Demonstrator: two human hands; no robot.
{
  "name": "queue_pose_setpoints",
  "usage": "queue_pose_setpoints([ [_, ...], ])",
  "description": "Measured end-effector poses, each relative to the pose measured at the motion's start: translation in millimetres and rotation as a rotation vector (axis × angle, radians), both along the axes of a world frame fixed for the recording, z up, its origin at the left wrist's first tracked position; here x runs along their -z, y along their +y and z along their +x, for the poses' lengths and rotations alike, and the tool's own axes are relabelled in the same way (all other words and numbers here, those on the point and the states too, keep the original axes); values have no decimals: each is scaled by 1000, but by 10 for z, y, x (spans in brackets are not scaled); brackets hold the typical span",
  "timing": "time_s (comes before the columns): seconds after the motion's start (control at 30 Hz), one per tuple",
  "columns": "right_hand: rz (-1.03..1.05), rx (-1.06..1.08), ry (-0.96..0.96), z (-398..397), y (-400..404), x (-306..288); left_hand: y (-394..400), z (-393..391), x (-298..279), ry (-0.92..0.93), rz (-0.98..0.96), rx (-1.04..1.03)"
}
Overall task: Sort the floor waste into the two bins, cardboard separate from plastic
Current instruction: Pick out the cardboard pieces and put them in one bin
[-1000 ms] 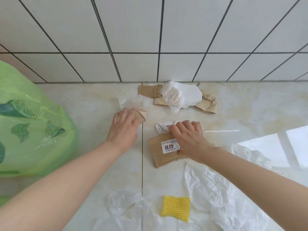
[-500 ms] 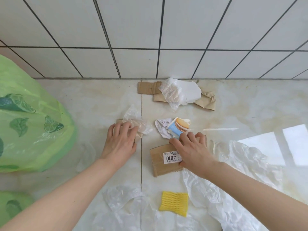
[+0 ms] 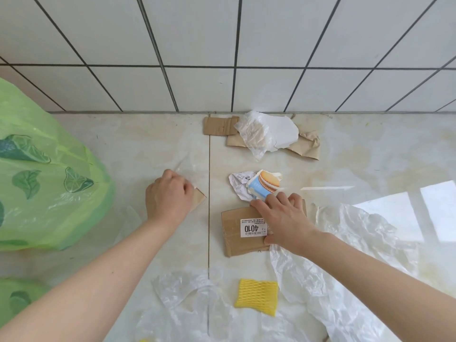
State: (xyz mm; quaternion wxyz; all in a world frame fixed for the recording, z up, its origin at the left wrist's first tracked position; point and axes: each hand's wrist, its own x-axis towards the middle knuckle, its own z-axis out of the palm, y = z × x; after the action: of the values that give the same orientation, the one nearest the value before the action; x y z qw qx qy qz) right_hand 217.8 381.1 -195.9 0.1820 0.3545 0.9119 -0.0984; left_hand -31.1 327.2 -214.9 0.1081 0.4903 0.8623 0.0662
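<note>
Since a moment ago, the left hand [image 3: 169, 197] has curled up tight and now grips a small bit of cardboard [image 3: 198, 197], with one brown corner poking out on the right. Thin clear plastic [image 3: 191, 166] lies just past its knuckles. The right hand [image 3: 283, 215] holds the cardboard piece with the 4010 label [image 3: 243, 229]; its fingers curl over the far edge and the thumb is at the near edge. Just beyond those fingers sits a biscuit wrapper [image 3: 265, 185] on crumpled paper [image 3: 238, 182]. More cardboard scraps [image 3: 217, 125] and a white plastic bag [image 3: 266, 133] lie far off by the tiled wall [image 3: 222, 45]. A yellow foam net [image 3: 256, 296] is near, with clear plastic sheets [image 3: 345, 280] around it. The green bin bag [image 3: 37, 174] stands at the left.
</note>
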Motion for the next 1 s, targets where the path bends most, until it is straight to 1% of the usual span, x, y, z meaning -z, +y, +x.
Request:
queue_pose_setpoints([
  [0.13,-9,7,-2,17,-3,10,96,-153,-80,-123,99,-217],
  [0.23,-14,9,-4,27,-10,-6,93,-198,-79,-305,143,-350],
  [0.3,-18,9,-7,34,-14,-14,29,-144,-68,-362,53,-345],
  [0.37,-20,11,-13,41,-13,-13,-50,-48,-65,-342,-41,-297],
  [0.43,-22,17,-17,40,-12,-16,-119,44,-59,-319,-91,-251],
  [0.47,-24,20,-21,41,-12,-13,-141,73,-53,-339,-110,-258],
  [0.5,-30,22,-26,42,-15,-14,-155,97,-56,-386,-129,-290],
  [0.63,-88,52,-7,79,3,-13,-181,103,-121,-686,-143,-508],
  [0.7,-142,132,49,110,64,-74,-194,58,-161,-770,-145,-575],
  [0.77,-214,290,160,164,183,-171,-199,6,-225,-905,-179,-599],
  [0.83,-285,477,302,257,354,-252,-178,-3,-350,-1079,-234,-557],
  [0.87,-308,560,356,313,451,-279,-154,-12,-409,-1137,-227,-524],
  [0.9,-316,624,387,364,546,-297,-119,-18,-463,-1150,-186,-493],
  [1.0,-305,730,390,463,808,-296,67,-28,-574,-1073,6,-394],
])
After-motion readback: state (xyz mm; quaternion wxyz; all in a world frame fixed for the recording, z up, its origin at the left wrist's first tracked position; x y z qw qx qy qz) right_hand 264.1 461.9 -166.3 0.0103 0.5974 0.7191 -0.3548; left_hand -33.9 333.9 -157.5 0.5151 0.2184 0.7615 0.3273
